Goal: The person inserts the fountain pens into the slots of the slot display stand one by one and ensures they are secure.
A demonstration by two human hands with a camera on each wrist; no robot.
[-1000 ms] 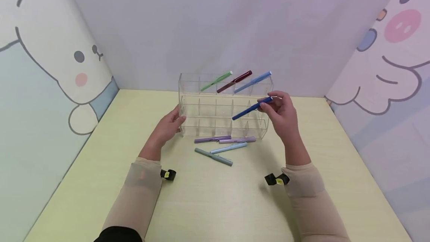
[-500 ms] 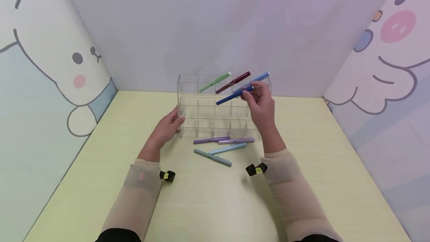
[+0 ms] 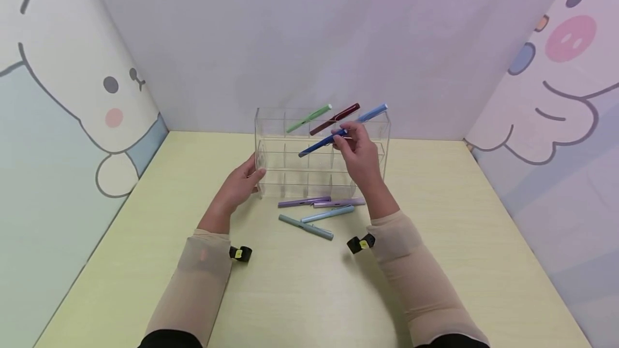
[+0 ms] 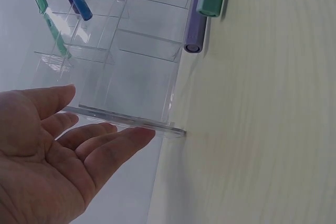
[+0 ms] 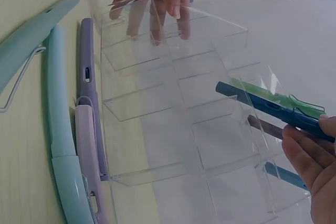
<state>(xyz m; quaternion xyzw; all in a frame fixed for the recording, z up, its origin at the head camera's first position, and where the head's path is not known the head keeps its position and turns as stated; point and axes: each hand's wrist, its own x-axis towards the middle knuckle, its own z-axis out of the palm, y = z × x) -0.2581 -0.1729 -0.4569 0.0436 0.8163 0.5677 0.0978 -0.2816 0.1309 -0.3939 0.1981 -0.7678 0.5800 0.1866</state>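
A clear acrylic pen rack [image 3: 319, 191] with tiered compartments stands on the table. My left hand [image 3: 238, 183] grips its left side panel, thumb on one face and fingers on the other, as the left wrist view shows. My right hand [image 3: 361, 159] pinches a dark blue pen [image 3: 315, 148] near its right end, tilted, in front of the middle tier. In the top row lean a green pen [image 3: 309, 118], a dark red pen [image 3: 335, 119] and a light blue pen [image 3: 373, 113], the last partly hidden behind my right hand.
On the table before the rack lie a purple pen [image 3: 300, 202], a lilac pen [image 3: 338, 203], a pale blue pen [image 3: 328, 214] and a grey-green pen [image 3: 306, 227], close together. A plain wall [image 3: 309, 42] rises behind, with cartoon-printed panels [image 3: 546, 95] at both sides.
My right hand has carried the dark blue pen leftward, from the rack's right end to before its middle, and slightly down over the last half second. My left hand stays on the rack.
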